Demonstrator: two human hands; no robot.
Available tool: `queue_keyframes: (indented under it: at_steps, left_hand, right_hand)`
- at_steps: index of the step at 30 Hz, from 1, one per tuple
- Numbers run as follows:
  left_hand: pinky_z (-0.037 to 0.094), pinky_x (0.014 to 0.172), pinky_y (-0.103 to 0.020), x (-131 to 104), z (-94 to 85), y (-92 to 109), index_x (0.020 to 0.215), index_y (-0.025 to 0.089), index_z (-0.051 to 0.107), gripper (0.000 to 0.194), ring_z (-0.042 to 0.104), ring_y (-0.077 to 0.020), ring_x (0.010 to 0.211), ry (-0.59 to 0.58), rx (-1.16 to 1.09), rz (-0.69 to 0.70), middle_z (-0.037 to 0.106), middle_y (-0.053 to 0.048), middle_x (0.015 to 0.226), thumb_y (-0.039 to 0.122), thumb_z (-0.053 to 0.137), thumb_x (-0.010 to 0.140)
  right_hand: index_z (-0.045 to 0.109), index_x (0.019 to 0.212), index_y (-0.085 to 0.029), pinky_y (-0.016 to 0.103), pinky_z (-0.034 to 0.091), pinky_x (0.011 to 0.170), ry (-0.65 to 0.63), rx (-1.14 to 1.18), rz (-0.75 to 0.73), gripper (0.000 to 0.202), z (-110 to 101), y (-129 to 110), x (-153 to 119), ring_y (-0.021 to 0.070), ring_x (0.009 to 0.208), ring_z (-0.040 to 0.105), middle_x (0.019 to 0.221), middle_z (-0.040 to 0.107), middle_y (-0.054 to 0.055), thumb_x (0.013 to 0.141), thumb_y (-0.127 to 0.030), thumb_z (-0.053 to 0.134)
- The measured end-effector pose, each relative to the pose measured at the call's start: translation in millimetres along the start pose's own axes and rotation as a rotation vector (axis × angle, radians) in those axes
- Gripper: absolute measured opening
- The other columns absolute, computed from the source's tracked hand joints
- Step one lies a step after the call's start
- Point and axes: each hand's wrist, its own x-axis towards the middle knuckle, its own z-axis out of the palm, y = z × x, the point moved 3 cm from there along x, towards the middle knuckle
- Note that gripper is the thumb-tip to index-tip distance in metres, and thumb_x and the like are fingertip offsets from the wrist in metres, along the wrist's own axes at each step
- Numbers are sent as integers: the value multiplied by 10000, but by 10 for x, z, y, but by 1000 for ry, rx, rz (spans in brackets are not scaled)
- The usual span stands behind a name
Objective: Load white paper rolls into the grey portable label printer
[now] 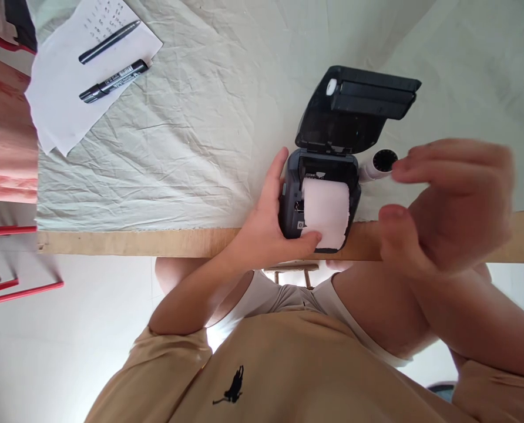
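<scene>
A small dark thermal printer [291,202] sits at the table's front edge with its black lid [345,117] swung up. A white paper roll [326,205] lies in its compartment, its loose end hanging toward me. My left hand [273,226] grips the printer's left side, with the thumb over the near end of the paper. To the right of the printer, my right hand [460,200] hovers, blurred, its thumb apart from the fingers and nothing visible between them. Its fingertips are beside a small white cylindrical thing with a black round end [384,160], partly behind the printer.
A pale wrinkled cloth [191,129] covers the table, leaving a bare wooden front edge [134,242]. At the back left, paper sheets [63,88] with writing carry a pen [109,42] and a black marker [113,81]. Red metal bars [28,294] stand at the lower left.
</scene>
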Motion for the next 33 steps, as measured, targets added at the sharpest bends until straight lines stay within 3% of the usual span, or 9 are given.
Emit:
queue_keyframes:
  at_steps: [3,7,11,13,16,21,25,29,33]
  left_hand:
    - [769,1173,-496,-5,-13,15,2000,484,390,1438,850,-455,1561,41,39,-1,743,-116,1869,482,1194,808]
    - [774,1139,-494,25,-10,45,1980,455,429,1400,870,-458,1539,36,35,-3,746,-128,1866,461,1182,799]
    - [763,1167,-500,22,-7,89,2001,423,366,1443,827,-466,1578,5,29,6,686,-157,1924,420,1174,805]
    - [767,1143,-492,14,0,89,2005,436,336,1476,840,-456,1533,-2,21,-20,681,-157,1918,405,1172,788]
    - [763,1116,-473,16,4,55,2011,472,294,1495,866,-424,1467,10,15,-60,705,-136,1870,402,1155,791]
    - [752,1109,-464,69,-26,-37,1970,547,342,1470,828,-420,1577,-21,-47,-35,683,-89,1898,606,1172,758]
    - [779,1087,-473,98,-34,1,1708,371,657,1087,884,-386,1425,24,-207,-2,837,-128,1647,772,1150,826]
    - [773,1087,-472,86,6,104,1473,309,793,869,884,-365,1337,60,-178,-22,899,-88,1396,763,1179,840]
    - [767,1205,-533,71,26,149,1517,338,777,955,843,-413,1504,5,-178,15,870,-94,1574,780,1206,787]
  right_hand:
    - [644,1868,-517,667,756,1189,-66,-96,101,687,25,70,28,435,1419,815,1468,805,94,1193,-402,692]
    - [364,2024,-534,769,636,1485,-155,-71,89,817,83,147,41,459,1785,688,1838,693,88,1252,-539,630]
    - [682,1799,-499,581,786,1115,-38,-66,11,575,93,207,59,343,1241,919,1414,872,47,1229,-441,734]
    - [845,1420,-414,487,697,825,6,-86,-110,280,92,194,59,253,861,834,1065,857,-1,1166,-305,800]
    - [796,1098,-334,460,505,688,-13,-90,-254,156,93,145,29,221,785,753,895,802,-29,1067,-192,852]
    - [816,1108,-302,476,448,698,-161,-29,-199,194,87,42,-34,197,808,737,980,858,-32,1117,-109,837]
    - [875,1265,-322,398,542,622,-154,46,-87,265,88,-68,-94,148,720,659,1059,833,-19,1099,-124,938]
    - [759,1775,-409,380,582,540,-142,191,102,661,101,-108,-182,130,677,644,1505,839,86,1147,-325,947]
    - [513,1965,-528,312,569,462,-329,319,247,809,79,-57,-231,189,868,835,1937,664,130,1229,-409,829]
